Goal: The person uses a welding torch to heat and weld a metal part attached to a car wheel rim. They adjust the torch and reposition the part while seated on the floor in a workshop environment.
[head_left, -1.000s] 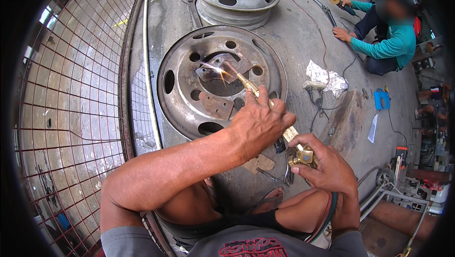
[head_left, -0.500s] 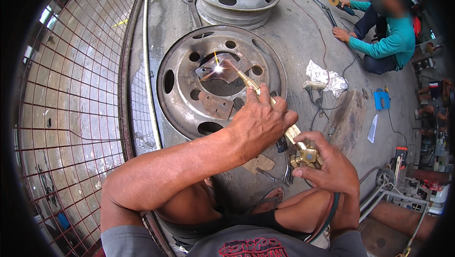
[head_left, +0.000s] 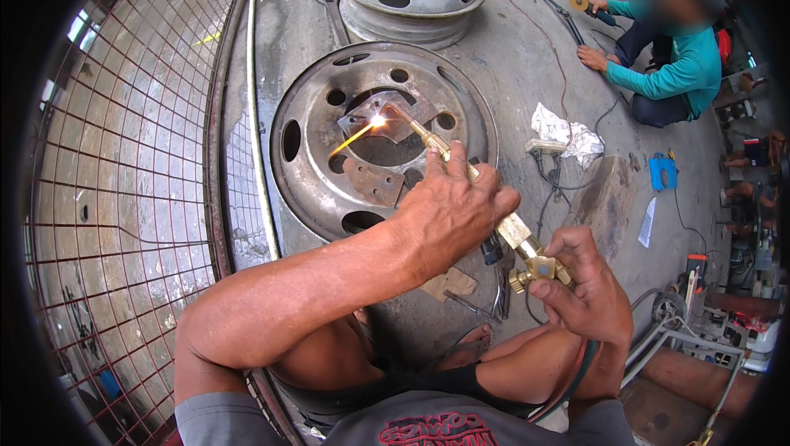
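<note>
A brass cutting torch (head_left: 516,232) runs across my hands, its tip over a truck wheel rim (head_left: 309,187) lying on the floor. My left hand (head_left: 453,199) is wrapped round the torch's forward part. At the valve end, the fingers of my right hand (head_left: 586,288) close on the torch body beside its knobs. A bright glowing spot and an orange streak show at the tip, on a grey metal plate (head_left: 358,121) lying across the rim's centre hole. Nearer me on the rim lies a brown steel plate (head_left: 374,183) with small holes.
A second wheel rim (head_left: 411,26) stands beyond, next to a large wrench (head_left: 333,16). A wire-mesh fence (head_left: 140,224) runs along the left. To the right are a white cloth (head_left: 568,135), a wooden block (head_left: 605,199) and a crouching person (head_left: 675,67) holding an angle grinder (head_left: 594,8).
My right hand has shifted slightly right with the torch's valve end, and its grip has moved. An orange streak now reaches toward the lower left from the glowing spot; earlier a thin one pointed up.
</note>
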Demonstrator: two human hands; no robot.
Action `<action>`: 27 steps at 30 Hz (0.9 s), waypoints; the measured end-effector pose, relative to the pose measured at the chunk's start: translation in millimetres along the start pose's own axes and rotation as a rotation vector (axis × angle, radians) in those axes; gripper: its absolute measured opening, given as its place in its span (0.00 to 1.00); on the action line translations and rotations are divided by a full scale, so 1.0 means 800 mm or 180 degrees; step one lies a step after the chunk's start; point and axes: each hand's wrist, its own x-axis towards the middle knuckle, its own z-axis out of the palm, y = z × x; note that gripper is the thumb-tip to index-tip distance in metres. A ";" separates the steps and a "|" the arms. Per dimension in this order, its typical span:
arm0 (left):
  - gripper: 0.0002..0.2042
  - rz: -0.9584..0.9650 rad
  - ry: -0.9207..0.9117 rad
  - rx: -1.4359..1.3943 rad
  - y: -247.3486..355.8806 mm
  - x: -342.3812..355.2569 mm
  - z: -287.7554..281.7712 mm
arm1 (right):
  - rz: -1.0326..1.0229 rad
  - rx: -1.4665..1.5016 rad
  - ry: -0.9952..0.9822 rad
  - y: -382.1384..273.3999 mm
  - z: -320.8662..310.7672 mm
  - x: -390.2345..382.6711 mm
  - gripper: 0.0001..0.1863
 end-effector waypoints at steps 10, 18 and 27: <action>0.23 0.0082 -0.0117 -0.0209 -0.007 -0.001 -0.002 | -0.0185 -0.0367 0.0051 -0.003 0.005 0.004 0.26; 0.22 0.0082 -0.0085 -0.0207 -0.006 -0.002 -0.002 | -0.0282 -0.0434 0.0079 -0.002 0.006 0.004 0.25; 0.19 0.0018 -0.0016 -0.0080 -0.006 -0.004 0.005 | -0.0291 -0.0509 0.0068 -0.004 0.008 0.005 0.24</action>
